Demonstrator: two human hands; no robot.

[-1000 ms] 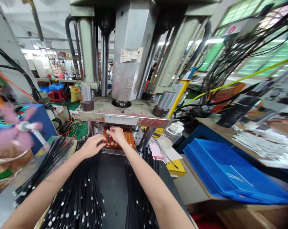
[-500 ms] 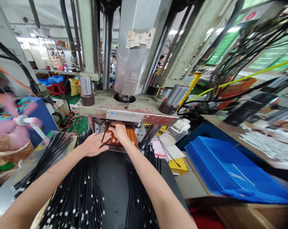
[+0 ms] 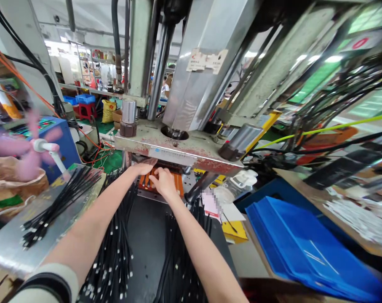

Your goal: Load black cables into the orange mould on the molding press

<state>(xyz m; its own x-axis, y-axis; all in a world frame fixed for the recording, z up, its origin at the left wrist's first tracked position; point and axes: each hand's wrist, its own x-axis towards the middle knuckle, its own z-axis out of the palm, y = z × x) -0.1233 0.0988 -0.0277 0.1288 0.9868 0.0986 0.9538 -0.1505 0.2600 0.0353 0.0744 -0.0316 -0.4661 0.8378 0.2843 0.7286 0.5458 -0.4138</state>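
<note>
Under the press's plate lies an orange slotted mould (image 3: 179, 182) with dark strips in its slots. My right hand (image 3: 164, 182) is over the mould, thumb and fingers bent together on a thin black cable (image 3: 151, 184); the grip is small and partly hidden. My left hand (image 3: 143, 168) reaches in at the mould's left back, its fingertips shaded beneath the plate, so what they touch is hidden. Black cables with pale metal ends hang in a left bundle (image 3: 113, 248) and a right bundle (image 3: 181, 256), below my forearms.
The press plate (image 3: 206, 159) sits low above both hands, with a steel post (image 3: 201, 187) at right. More cables (image 3: 56, 206) lie on a metal table at left, near a spinning pink fan (image 3: 36, 145). Blue trays (image 3: 298, 240) stand at right.
My left hand has gone from the mould's front left to farther back under the plate. My right hand has drawn slightly nearer on the mould. The view has shifted left and tilted.
</note>
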